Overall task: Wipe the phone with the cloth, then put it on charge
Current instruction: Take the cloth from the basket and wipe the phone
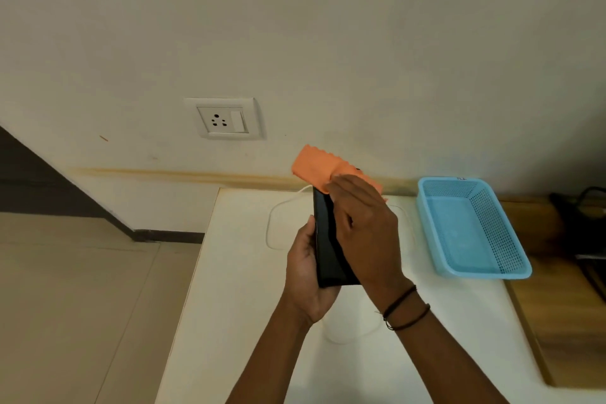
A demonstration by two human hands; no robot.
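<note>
The black phone (328, 243) is held in the air above the white tabletop (229, 289), over its middle part, not touching it. It is gripped from the left side by the left hand (306, 275), whose fingers are closed around the lower half of the phone, with the thumb laid on the left long edge. The long axis of the phone runs away from the person, from the near end in the palm toward the wall, and it is tilted a little so that the dark face is turned to the right. On this face the right hand (360, 229) is laid flat, with the fingers narrow and pressed together, and the orange cloth (316, 167) is held under the fingertips at the far end of the phone; part of the cloth stands out beyond that far end. It is judged that the wiping is in hand and that the next stroke must be drawn along the long axis, back toward the near end. A white cable (273, 216) lies in a loop on the tabletop behind and under the hands, toward the back edge, and the wall socket (224, 120) is seen further to the left on the wall; no plug is seen in it. A blue basket (472, 269) stands near the right edge, well apart from the phone.
</note>
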